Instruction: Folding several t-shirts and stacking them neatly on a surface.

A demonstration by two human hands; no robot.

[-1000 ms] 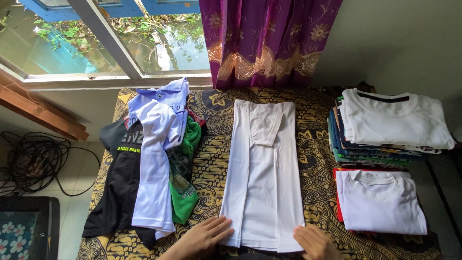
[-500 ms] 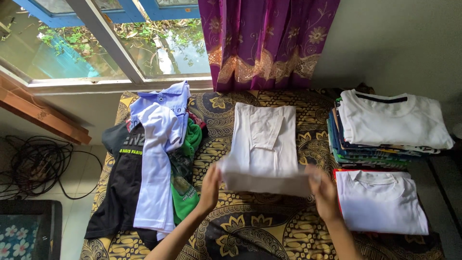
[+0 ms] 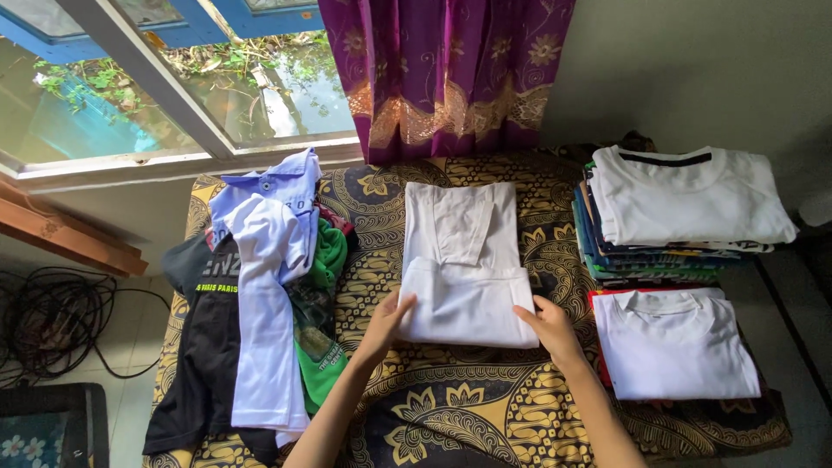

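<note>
Small room with open window (image 3: 130, 95), purple curtain (image 3: 446, 74) and grey wall; bed covered by a black-and-gold patterned cloth (image 3: 451, 407) as the work surface. White garment (image 3: 466, 260) laid at the centre of the bed, lower part doubled up over the upper part, fold edge nearest the person, collar end toward the curtain. Left hand (image 3: 386, 322) at the near left corner of the folded layer, fingers (image 3: 404, 303) narrow and pinching the cloth edge. Right hand (image 3: 548, 325) at the near right corner, fingers (image 3: 525, 314) flat on the fabric and pressing it down; actual pinch there not clear. Both forearms extended forward from the bottom edge of the view, wrists low, palms down, one hand per corner, apparently to keep the fold square. Unfolded pile at left: light blue collared shirt (image 3: 269, 286) draped over black shirt (image 3: 204, 347) and green garment (image 3: 325, 347). Finished work at right, well apart from the unfolded pile: tall stack of folded shirts (image 3: 667, 217) topped by a white one, and a separate folded white shirt (image 3: 676, 342) just in front of it. Coil of black cable (image 3: 52, 321) on the floor left of the bed.
</note>
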